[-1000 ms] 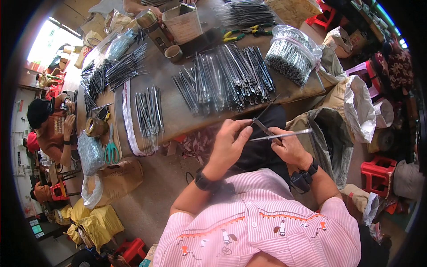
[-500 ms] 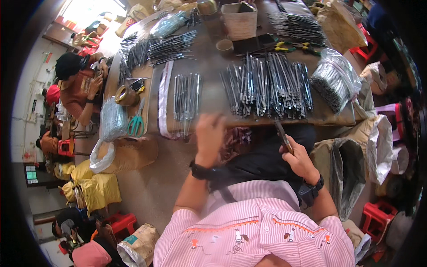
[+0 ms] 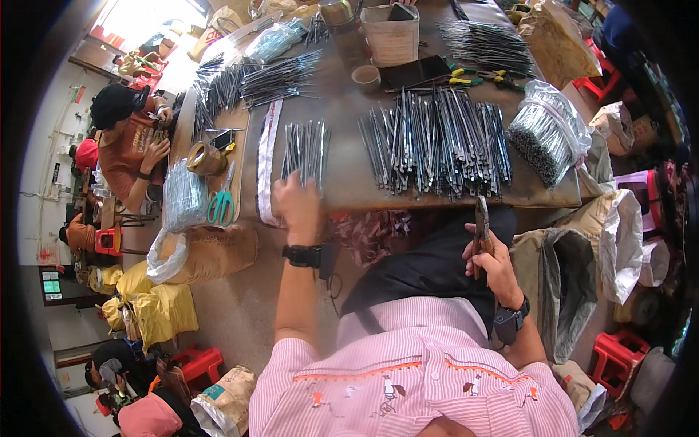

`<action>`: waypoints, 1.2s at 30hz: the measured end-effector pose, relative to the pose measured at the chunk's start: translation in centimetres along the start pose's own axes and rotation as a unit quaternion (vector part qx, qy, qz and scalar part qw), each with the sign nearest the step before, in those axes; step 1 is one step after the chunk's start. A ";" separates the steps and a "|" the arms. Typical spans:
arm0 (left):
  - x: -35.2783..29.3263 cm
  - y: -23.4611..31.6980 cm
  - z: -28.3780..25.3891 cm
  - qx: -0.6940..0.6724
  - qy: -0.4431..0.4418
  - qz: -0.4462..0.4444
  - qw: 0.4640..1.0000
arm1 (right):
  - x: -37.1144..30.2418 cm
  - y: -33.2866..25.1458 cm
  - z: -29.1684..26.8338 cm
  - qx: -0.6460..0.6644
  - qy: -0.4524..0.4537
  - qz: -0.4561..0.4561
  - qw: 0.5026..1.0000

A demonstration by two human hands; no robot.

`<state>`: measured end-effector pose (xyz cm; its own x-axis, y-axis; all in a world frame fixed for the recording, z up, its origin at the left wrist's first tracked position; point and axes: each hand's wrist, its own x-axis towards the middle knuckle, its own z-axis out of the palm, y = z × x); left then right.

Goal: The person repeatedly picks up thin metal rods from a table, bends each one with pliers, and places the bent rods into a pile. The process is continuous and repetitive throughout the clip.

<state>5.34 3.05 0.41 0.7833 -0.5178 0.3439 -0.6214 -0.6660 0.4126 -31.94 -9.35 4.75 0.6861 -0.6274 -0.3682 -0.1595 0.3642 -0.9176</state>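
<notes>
Nearest is the striped pink shirt (image 3: 415, 386), with a dark strap on each wrist. Over the dark trousers (image 3: 408, 273), the right grip (image 3: 495, 268) is wrapped around the handles of the pliers (image 3: 481, 218), whose tips point away from the body. An open sack (image 3: 568, 284) stands to the right.

The left grip (image 3: 300, 211) is at the near ends of the small row (image 3: 306, 146) of thin dark rods, at the edge of the counter (image 3: 344, 149). It is blurred there, so I cannot tell whether it has closed on any rod. Just left of the row runs a white strip (image 3: 267, 160); beyond it sit the teal scissors (image 3: 220, 208), the tape (image 3: 207, 158) and a clear bag (image 3: 183, 197).

To the right lies the large row (image 3: 437, 142) of rods, and past it a plastic-wrapped bundle (image 3: 550, 131). Behind are the cup (image 3: 366, 78), the yellow-handled cutters (image 3: 470, 78), the white tub (image 3: 393, 44) and another rod pile (image 3: 486, 47). A capped co-worker (image 3: 129, 142) is at the left.
</notes>
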 end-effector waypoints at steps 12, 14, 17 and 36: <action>-0.6 8.3 4.9 0.008 -0.157 0.023 0.987 | -1.6 0.2 -2.0 0.095 0.018 -0.004 0.995; -0.6 7.4 4.5 0.000 -0.154 0.032 0.988 | -1.6 1.2 -3.8 0.143 0.068 -0.006 0.987; -0.7 6.5 4.0 -0.018 -0.180 0.061 0.982 | -0.6 2.3 -7.2 0.291 0.149 -0.037 0.944; 0.9 6.4 2.4 -0.354 -0.341 -0.102 0.865 | 8.0 -0.6 -16.7 -0.235 0.509 -0.203 0.802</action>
<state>2.11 -2.95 1.32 0.5556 -0.7847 -0.2749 -0.1339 -0.4108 0.9018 -38.16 -26.06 -0.17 -0.1490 -0.9529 0.2643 -0.4837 -0.1629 -0.8599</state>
